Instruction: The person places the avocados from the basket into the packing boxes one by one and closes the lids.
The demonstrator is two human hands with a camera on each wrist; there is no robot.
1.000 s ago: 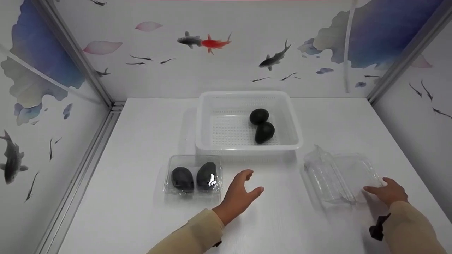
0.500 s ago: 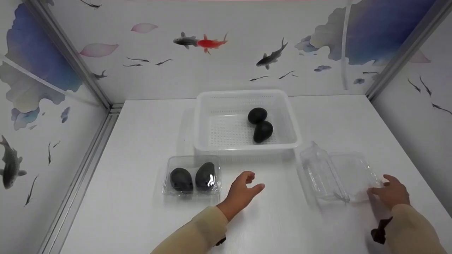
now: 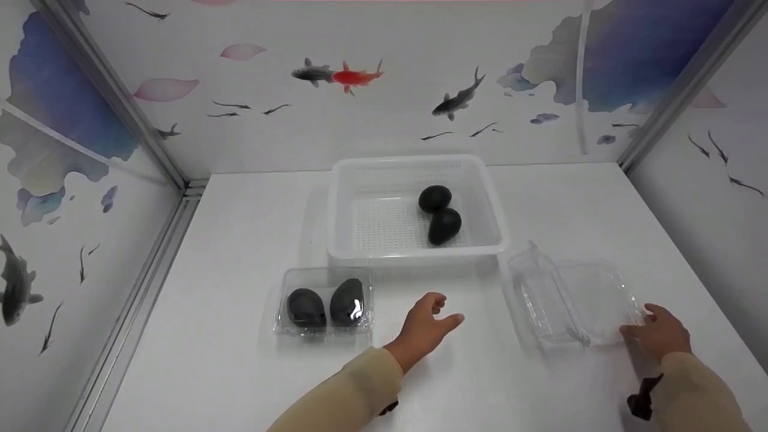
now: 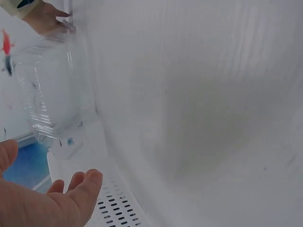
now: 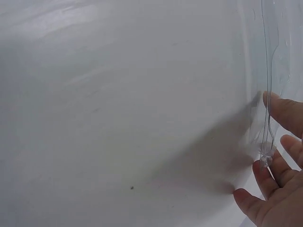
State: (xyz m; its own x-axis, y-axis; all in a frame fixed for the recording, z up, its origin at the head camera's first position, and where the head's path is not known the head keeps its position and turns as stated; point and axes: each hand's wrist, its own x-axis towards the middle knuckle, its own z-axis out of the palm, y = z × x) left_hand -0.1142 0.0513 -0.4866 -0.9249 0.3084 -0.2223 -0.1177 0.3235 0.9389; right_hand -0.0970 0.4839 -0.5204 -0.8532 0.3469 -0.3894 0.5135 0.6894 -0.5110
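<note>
My right hand (image 3: 663,333) holds the right edge of an open clear plastic clamshell box (image 3: 600,300) on the white table. In the right wrist view, the thumb and fingers (image 5: 269,177) lie on either side of the box's thin rim (image 5: 268,118). My left hand (image 3: 423,333) hovers over the table left of that box, fingers loosely bent and holding nothing. Left of it stands a closed clear clamshell box (image 3: 328,276) with two dark avocados (image 3: 347,302) inside. Behind, a white perforated basket (image 3: 384,225) holds two more dark avocados (image 3: 444,227), touching each other.
White panels (image 3: 372,132) printed with fish and petals enclose the table (image 3: 240,240) at the back and both sides. Metal rails (image 3: 162,246) run along the left edge. The basket stands close to the back panel.
My left hand has shifted a little to the right. The right hand keeps its hold on the open box, which has moved slightly left. The avocados stay put.
</note>
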